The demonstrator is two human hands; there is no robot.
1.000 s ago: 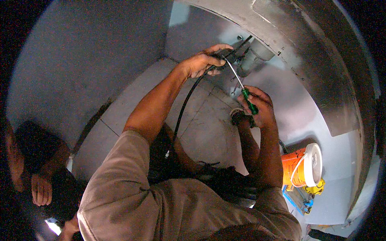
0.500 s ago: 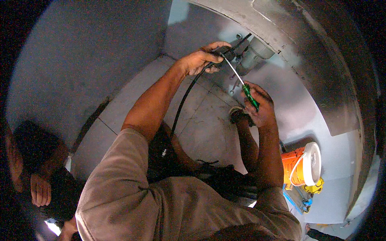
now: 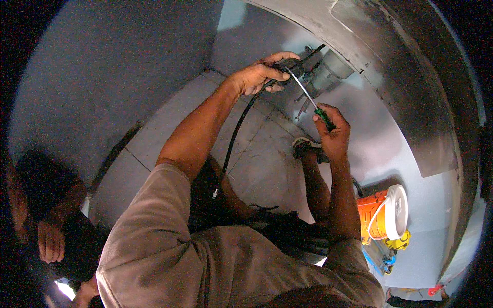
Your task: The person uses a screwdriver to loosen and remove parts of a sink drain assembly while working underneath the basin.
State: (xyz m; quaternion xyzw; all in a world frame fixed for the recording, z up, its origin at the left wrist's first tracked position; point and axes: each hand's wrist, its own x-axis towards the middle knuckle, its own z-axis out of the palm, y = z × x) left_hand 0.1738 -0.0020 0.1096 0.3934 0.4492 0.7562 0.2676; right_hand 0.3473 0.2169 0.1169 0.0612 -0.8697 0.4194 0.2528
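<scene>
My left hand (image 3: 261,76) is closed around a dark, rounded fitting (image 3: 295,66) with a black hose running from it. I cannot make out the fitting's exact kind. The black hose (image 3: 232,143) hangs in a curve below that hand and has a shiny metal end near my knee; a straight black length sticks out beyond my fingers. In my right hand (image 3: 336,137) is a screwdriver (image 3: 324,119) with a green handle, its fingers wrapped around the grip. The screwdriver's metal shaft points up-left, and its tip meets the dark fitting beside my left thumb.
Behind the fitting, a grey cylinder (image 3: 333,71) sits under a metal panel (image 3: 411,102) that curves along the right. An orange bucket (image 3: 372,213) with a white lid lies near my right forearm, beside yellow and blue items (image 3: 399,240). Another person's hand (image 3: 51,241) rests at the left.
Both hands have shifted slightly right with the fitting and screwdriver. My right hand's fingers have changed position on the handle. The hose's metal end has swung into clearer view.
</scene>
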